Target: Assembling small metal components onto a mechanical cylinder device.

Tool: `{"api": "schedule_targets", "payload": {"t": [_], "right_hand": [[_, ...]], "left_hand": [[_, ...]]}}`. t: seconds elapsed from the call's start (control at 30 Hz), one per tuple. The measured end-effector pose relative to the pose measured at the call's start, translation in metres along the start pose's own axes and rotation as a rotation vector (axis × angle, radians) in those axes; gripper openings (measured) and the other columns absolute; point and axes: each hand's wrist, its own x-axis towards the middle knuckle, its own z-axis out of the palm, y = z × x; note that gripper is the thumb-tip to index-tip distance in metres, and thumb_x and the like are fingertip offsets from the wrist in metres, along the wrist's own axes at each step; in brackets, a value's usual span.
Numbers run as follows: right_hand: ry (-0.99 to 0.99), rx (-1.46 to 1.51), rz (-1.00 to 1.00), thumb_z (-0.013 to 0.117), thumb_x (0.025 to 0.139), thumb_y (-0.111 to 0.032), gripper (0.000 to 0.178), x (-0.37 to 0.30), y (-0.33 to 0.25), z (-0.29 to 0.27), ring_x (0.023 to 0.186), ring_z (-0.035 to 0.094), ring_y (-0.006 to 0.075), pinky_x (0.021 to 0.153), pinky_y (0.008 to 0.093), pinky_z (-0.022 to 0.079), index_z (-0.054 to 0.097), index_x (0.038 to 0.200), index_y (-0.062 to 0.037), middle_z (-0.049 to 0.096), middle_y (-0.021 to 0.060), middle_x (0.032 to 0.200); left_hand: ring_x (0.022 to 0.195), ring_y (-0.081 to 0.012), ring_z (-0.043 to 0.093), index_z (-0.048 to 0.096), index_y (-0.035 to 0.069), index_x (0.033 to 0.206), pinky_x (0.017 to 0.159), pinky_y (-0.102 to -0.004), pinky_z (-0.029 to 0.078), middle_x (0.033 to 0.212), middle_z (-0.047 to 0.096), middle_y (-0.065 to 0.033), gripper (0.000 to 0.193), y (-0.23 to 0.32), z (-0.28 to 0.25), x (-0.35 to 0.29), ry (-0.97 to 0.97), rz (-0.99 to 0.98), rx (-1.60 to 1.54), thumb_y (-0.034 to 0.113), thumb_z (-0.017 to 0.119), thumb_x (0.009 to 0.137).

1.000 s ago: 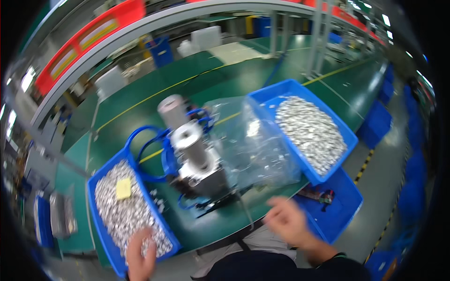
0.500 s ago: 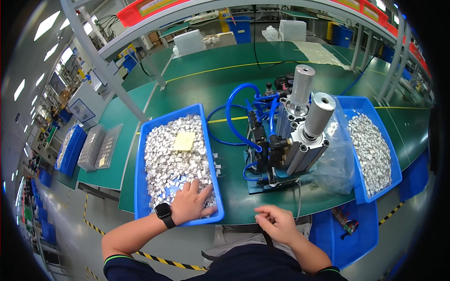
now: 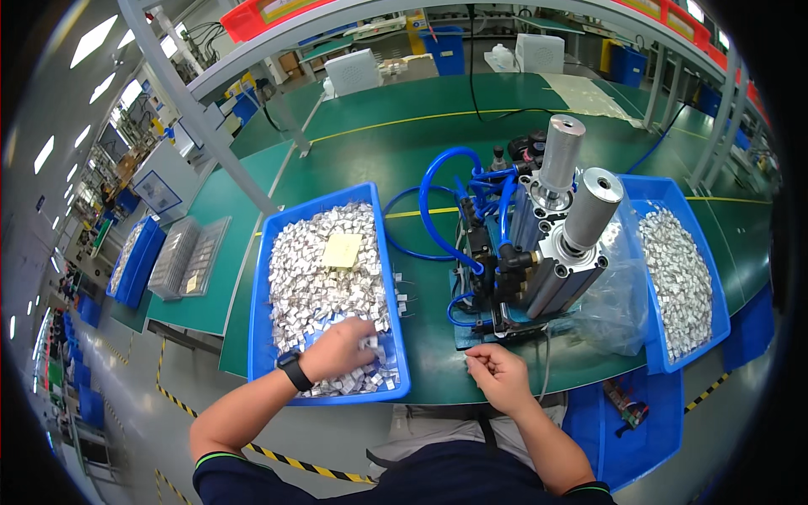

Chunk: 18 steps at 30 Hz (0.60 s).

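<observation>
My left hand (image 3: 338, 349), with a black watch at its wrist, reaches into the near part of a blue tray (image 3: 256, 320) heaped with small white components (image 3: 316, 290) that have thin wire leads. Its fingers curl down around a few of these white parts, which show by the fingertips. A pale yellow paper note (image 3: 342, 250) lies on the heap. My right hand (image 3: 500, 379) hovers by the table's front edge, thumb and forefinger pinched together; whatever is between them is too small to make out. Just beyond it stands a pneumatic fixture (image 3: 547, 244) with two upright metal cylinders and blue hoses.
A second blue tray (image 3: 720, 324) of white parts stands at the right, a clear plastic bag (image 3: 619, 307) beside it. Some loose parts (image 3: 401, 296) lie along the left tray's edge. Below the table sits a blue bin (image 3: 589, 433). Clear plastic trays (image 3: 177, 257) are stacked at far left.
My left hand's spread fingers have drawn together and curled around white parts in the tray. My right hand has risen slightly toward the fixture, and the view has shifted a little.
</observation>
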Motion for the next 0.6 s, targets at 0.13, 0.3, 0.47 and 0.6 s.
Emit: {"api": "schedule_targets", "payload": {"t": [0.13, 0.3, 0.47, 0.6], "right_hand": [[-0.002, -0.020, -0.025, 0.065, 0.088, -0.004, 0.014, 0.000, 0.001, 0.000, 0.063, 0.057, 0.0044, 0.057, 0.0200, 0.046, 0.066, 0.101, 0.0011, 0.066, 0.0028, 0.077], [-0.024, -0.039, -0.018, 0.064, 0.089, -0.003, 0.014, 0.000, -0.002, -0.002, 0.067, 0.058, 0.0048, 0.059, 0.0197, 0.047, 0.065, 0.101, 0.0020, 0.065, 0.0032, 0.079], [-0.049, -0.054, -0.011, 0.063, 0.089, -0.001, 0.014, -0.001, -0.006, -0.002, 0.070, 0.059, 0.0051, 0.062, 0.0195, 0.047, 0.064, 0.102, 0.0032, 0.065, 0.0031, 0.081], [-0.057, -0.064, -0.025, 0.063, 0.089, -0.001, 0.014, -0.001, -0.005, -0.004, 0.070, 0.058, 0.0046, 0.062, 0.0191, 0.046, 0.064, 0.101, 0.0036, 0.065, 0.0031, 0.082]], "left_hand": [[0.073, -0.0197, 0.066, 0.058, -0.004, 0.104, 0.065, -0.0314, 0.051, 0.077, 0.064, -0.0097, 0.028, -0.002, -0.029, 0.004, 0.090, -0.406, -0.426, 0.012, 0.065, 0.082], [0.074, -0.0142, 0.061, 0.052, 0.004, 0.109, 0.045, -0.0241, 0.048, 0.093, 0.062, -0.0093, 0.022, -0.006, -0.043, 0.011, 0.114, -0.617, -1.097, 0.000, 0.052, 0.088], [0.072, -0.0163, 0.059, 0.052, 0.005, 0.108, 0.044, -0.0260, 0.043, 0.097, 0.060, -0.0085, 0.018, -0.027, -0.046, 0.011, 0.156, -0.648, -1.334, 0.017, 0.051, 0.094], [0.067, -0.0138, 0.056, 0.051, 0.009, 0.105, 0.042, -0.0256, 0.039, 0.092, 0.059, -0.0069, 0.024, -0.022, -0.054, 0.012, 0.205, -0.681, -1.376, 0.026, 0.061, 0.091]]}}
